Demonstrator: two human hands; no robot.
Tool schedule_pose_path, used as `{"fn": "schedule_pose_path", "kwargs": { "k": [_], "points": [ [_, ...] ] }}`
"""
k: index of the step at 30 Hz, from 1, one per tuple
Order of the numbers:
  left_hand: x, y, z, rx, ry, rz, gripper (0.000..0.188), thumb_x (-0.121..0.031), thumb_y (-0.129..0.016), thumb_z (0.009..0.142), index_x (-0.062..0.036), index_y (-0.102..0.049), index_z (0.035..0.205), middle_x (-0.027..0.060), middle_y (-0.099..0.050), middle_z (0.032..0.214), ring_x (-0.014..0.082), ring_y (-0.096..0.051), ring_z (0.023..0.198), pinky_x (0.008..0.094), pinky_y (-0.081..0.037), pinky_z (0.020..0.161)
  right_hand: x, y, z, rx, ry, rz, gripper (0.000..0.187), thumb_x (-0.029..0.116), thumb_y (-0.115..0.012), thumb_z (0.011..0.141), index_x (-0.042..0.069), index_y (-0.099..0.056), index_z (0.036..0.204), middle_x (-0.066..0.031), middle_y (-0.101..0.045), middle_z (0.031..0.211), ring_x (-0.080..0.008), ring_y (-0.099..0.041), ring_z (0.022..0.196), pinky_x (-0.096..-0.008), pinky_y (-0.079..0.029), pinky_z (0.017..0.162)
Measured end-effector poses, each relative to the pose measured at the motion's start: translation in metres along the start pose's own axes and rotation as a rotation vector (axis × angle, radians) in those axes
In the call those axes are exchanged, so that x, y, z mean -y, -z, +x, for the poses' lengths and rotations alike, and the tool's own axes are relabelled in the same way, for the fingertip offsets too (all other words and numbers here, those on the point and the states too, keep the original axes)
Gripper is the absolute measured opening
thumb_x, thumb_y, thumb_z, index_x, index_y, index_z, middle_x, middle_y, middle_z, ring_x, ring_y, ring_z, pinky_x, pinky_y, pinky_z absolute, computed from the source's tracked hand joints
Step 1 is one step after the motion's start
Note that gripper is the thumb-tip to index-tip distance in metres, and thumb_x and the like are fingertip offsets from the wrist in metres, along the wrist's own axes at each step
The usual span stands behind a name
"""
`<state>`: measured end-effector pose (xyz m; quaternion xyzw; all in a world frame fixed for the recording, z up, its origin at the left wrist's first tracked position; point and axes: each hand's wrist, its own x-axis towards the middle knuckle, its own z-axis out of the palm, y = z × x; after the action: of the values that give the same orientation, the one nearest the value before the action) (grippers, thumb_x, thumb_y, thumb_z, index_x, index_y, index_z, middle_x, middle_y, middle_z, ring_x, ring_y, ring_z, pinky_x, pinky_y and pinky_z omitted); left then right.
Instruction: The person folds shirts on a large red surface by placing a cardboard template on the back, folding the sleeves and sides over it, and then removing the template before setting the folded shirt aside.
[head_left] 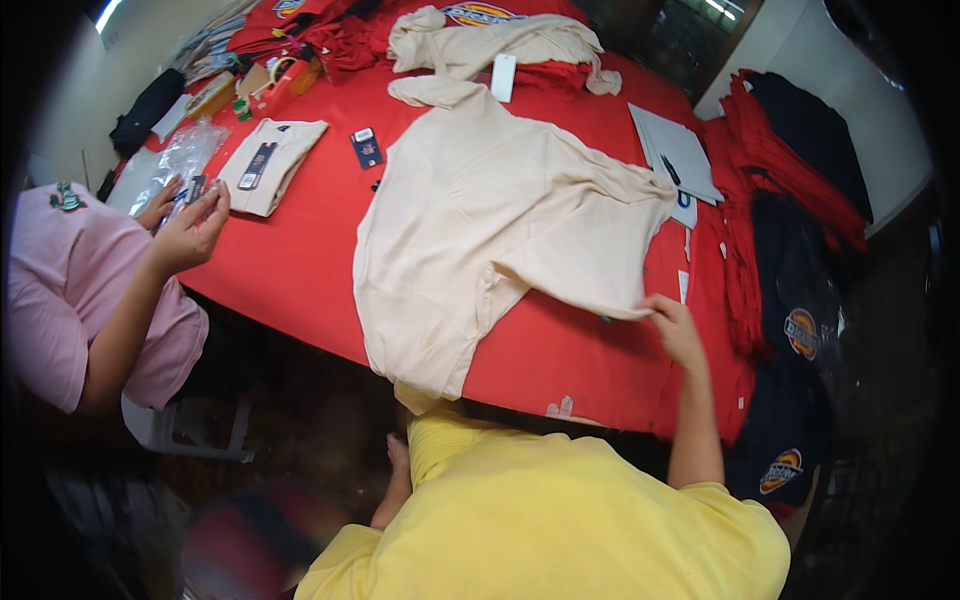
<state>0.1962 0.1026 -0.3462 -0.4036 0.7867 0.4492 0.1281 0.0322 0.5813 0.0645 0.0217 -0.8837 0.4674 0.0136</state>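
A cream shirt [470, 220], rumpled, lies spread across the red-covered table [290, 280], its lower end hanging at the near edge. My right hand [674, 328] is closed on the right edge of the shirt, pinching the cloth slightly up. Below the table edge, close against my yellow shirt [580, 510], is my left hand [398, 455]; its fingers are mostly hidden, and whatever it may touch cannot be made out. A dark hang tag [366, 148] lies left of the cream shirt.
At the left a co-worker in pink [100, 290] handles a small dark item beside a folded cream garment [285, 150]. Another cream garment [500, 45] and red garments [345, 45] lie at the back. White papers with a pen [670, 150] and red and navy stacks [740, 230] stand right.
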Motion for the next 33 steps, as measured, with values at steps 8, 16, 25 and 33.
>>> {"fn": "schedule_pose_path", "kwargs": {
  "k": [8,16,25,33],
  "points": [
    [-0.008,0.008,0.018,0.167,-0.171,0.331,0.061,-0.026,-0.073,0.082,0.0046,-0.048,0.129,0.0271,-0.058,0.120,0.0350,-0.061,0.101,0.0441,-0.051,0.082,-0.034,0.068,-0.072,-0.007,-0.309,-0.445,0.025,0.006,-0.054,0.085,-0.002,-0.066,0.105,-0.0130,-0.067,0.106,-0.0218,-0.063,0.101,-0.0310,-0.047,0.088],
    [-0.232,0.182,-0.064,-0.472,-0.698,-0.128,0.023,-0.020,-0.060,0.093,0.0025,-0.061,0.099,0.0137,-0.063,0.085,0.0242,-0.061,0.079,0.0348,-0.048,0.071,-0.079,-0.018,-0.025,-0.470,-0.158,-0.802,0.048,0.029,-0.054,0.093,0.008,-0.048,0.135,-0.0201,-0.039,0.144,-0.0384,-0.035,0.133,-0.0503,-0.027,0.109],
    [-0.353,0.177,-0.038,-0.451,-0.930,0.351,0.029,-0.004,-0.055,0.090,-0.0099,-0.060,0.118,0.0160,-0.055,0.100,0.0341,-0.059,0.088,0.0434,-0.047,0.077,-0.052,-0.069,-0.021,-0.344,-0.283,-0.923,0.061,0.040,-0.048,0.095,0.010,-0.033,0.146,-0.0187,-0.024,0.154,-0.0416,-0.018,0.141,-0.0602,-0.011,0.112],
    [-0.366,0.229,-0.034,-0.255,-1.022,0.436,0.023,-0.007,-0.061,0.086,-0.0050,-0.065,0.108,0.0142,-0.056,0.094,0.0326,-0.057,0.091,0.0420,-0.046,0.080,-0.003,-0.070,-0.059,-0.193,-0.585,-0.925,0.057,0.034,-0.054,0.092,0.008,-0.041,0.141,-0.0183,-0.030,0.151,-0.0401,-0.018,0.142,-0.0590,-0.008,0.114]
  ]
}}
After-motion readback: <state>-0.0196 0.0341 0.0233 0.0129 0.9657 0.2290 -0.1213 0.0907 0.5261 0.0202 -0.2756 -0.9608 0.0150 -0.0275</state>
